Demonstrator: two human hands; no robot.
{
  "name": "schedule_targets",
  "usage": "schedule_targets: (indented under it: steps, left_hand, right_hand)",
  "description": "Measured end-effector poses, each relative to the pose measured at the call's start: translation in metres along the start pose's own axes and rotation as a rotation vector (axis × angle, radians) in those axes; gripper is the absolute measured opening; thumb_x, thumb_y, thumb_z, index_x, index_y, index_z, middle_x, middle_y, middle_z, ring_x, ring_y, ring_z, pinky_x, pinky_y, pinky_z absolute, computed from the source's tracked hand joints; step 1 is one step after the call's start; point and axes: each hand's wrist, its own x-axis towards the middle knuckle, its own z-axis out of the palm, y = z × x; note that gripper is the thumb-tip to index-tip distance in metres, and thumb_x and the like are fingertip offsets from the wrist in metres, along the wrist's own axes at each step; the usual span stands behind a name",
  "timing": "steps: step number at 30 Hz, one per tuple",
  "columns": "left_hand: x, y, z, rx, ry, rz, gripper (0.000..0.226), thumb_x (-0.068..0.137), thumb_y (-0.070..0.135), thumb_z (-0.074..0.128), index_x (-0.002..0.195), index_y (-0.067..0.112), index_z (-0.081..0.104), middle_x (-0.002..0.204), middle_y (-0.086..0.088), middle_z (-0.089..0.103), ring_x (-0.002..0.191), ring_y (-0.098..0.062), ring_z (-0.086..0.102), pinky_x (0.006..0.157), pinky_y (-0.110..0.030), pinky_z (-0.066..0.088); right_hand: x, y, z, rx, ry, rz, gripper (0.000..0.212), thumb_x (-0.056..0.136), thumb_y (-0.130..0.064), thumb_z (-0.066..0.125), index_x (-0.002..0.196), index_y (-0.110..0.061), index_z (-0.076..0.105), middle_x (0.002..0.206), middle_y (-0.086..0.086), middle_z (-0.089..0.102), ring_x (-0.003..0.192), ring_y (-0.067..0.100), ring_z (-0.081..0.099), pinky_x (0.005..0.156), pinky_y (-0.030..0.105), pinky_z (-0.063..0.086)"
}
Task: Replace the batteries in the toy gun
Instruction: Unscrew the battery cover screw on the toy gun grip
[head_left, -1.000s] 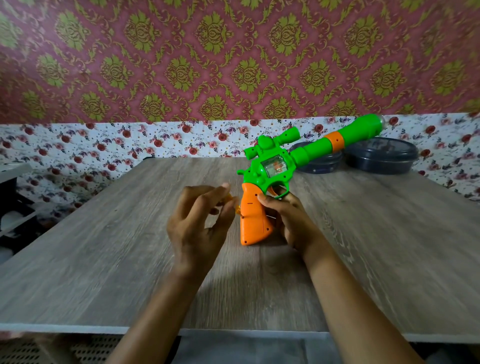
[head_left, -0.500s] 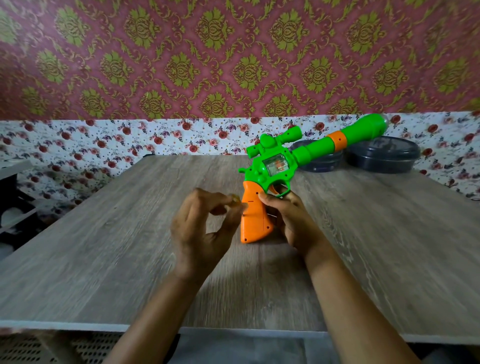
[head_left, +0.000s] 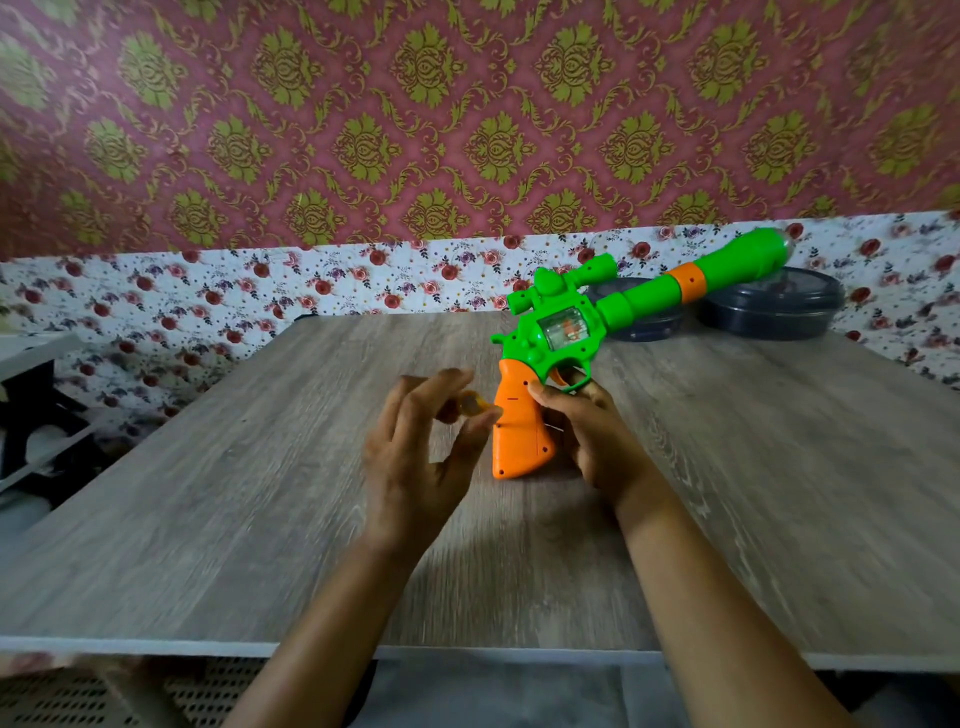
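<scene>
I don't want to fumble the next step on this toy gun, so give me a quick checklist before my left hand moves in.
1. Steady toy gun: right hand grips the orange handle, butt resting on the table: ok.
2. Secure small piece: left hand pinches it beside the handle's rear edge: ok.
3. What the piece is: blurred, cannot tell.
4. Battery compartment open: not visible, cannot tell.
5. Is the barrel clear of the dark containers behind: cannot tell.
</scene>
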Motion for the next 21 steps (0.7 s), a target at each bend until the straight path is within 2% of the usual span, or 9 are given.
schedule_targets:
  steps: [3, 7, 10, 13, 16, 18, 21]
  left_hand:
    - [-0.0003, -0.0031, -0.0008, 0.043, 0.047, -0.019, 0.015, 0.091, 0.025, 0.06, 0.099, 0.013, 0.057, 0.09, 0.0, 0.048, 0.077, 0.001, 0.046, 0.067, -0.005, 0.04]
    - [-0.0004, -0.0024, -0.0003, 0.009, 0.051, -0.053, 0.017, 0.088, 0.022, 0.061, 0.099, 0.012, 0.052, 0.095, 0.001, 0.052, 0.068, -0.007, 0.053, 0.056, -0.016, 0.045]
    - [-0.0004, -0.0022, -0.0011, 0.02, 0.013, -0.034, 0.016, 0.093, 0.025, 0.054, 0.102, 0.013, 0.049, 0.095, 0.002, 0.054, 0.07, -0.009, 0.055, 0.057, -0.016, 0.045]
    - [-0.0004, -0.0041, -0.0024, 0.019, 0.002, -0.015, 0.014, 0.095, 0.021, 0.05, 0.104, 0.013, 0.055, 0.098, 0.001, 0.055, 0.075, -0.003, 0.055, 0.062, -0.011, 0.045]
    - [-0.0008, -0.0021, -0.0021, -0.039, -0.064, -0.023, 0.025, 0.098, 0.015, 0.041, 0.119, 0.012, 0.053, 0.106, 0.0, 0.057, 0.076, -0.009, 0.062, 0.062, -0.021, 0.051]
    - [-0.0007, -0.0026, -0.0024, -0.015, -0.079, -0.011, 0.027, 0.1, 0.015, 0.034, 0.122, 0.013, 0.051, 0.105, 0.0, 0.056, 0.075, -0.009, 0.06, 0.061, -0.023, 0.051]
    - [0.0019, -0.0055, -0.0033, 0.021, -0.014, -0.037, 0.023, 0.099, 0.021, 0.041, 0.117, 0.013, 0.053, 0.096, 0.002, 0.054, 0.074, -0.006, 0.055, 0.062, -0.016, 0.046]
  right_hand:
    - [-0.0007, -0.0004, -0.0003, -0.014, -0.016, -0.004, 0.026, 0.085, -0.011, 0.06, 0.109, -0.019, 0.061, 0.099, -0.001, 0.068, 0.093, 0.018, 0.064, 0.083, 0.038, 0.052]
    - [0.0004, 0.0003, -0.0006, -0.009, -0.003, 0.01, 0.023, 0.085, -0.011, 0.061, 0.105, -0.021, 0.061, 0.1, 0.0, 0.068, 0.095, 0.019, 0.063, 0.082, 0.037, 0.052]
    - [0.0009, 0.0012, 0.0014, -0.018, -0.022, 0.022, 0.026, 0.084, -0.011, 0.061, 0.109, -0.02, 0.061, 0.103, 0.002, 0.068, 0.098, 0.022, 0.063, 0.088, 0.042, 0.051]
    - [-0.0001, 0.0007, 0.0029, -0.027, -0.031, 0.023, 0.031, 0.085, -0.012, 0.061, 0.115, -0.018, 0.059, 0.106, 0.004, 0.067, 0.1, 0.024, 0.063, 0.091, 0.045, 0.05]
    - [-0.0023, -0.0006, 0.0023, -0.043, -0.055, 0.011, 0.033, 0.086, -0.012, 0.059, 0.118, -0.018, 0.057, 0.112, 0.006, 0.065, 0.104, 0.024, 0.062, 0.091, 0.045, 0.05]
    - [-0.0024, -0.0008, 0.0015, -0.045, -0.05, 0.023, 0.033, 0.086, -0.013, 0.06, 0.119, -0.018, 0.057, 0.113, 0.006, 0.065, 0.106, 0.025, 0.061, 0.092, 0.046, 0.049]
    - [-0.0005, 0.0002, 0.0017, -0.047, -0.038, 0.041, 0.032, 0.085, -0.014, 0.061, 0.117, -0.019, 0.058, 0.111, 0.005, 0.066, 0.106, 0.026, 0.061, 0.092, 0.047, 0.049]
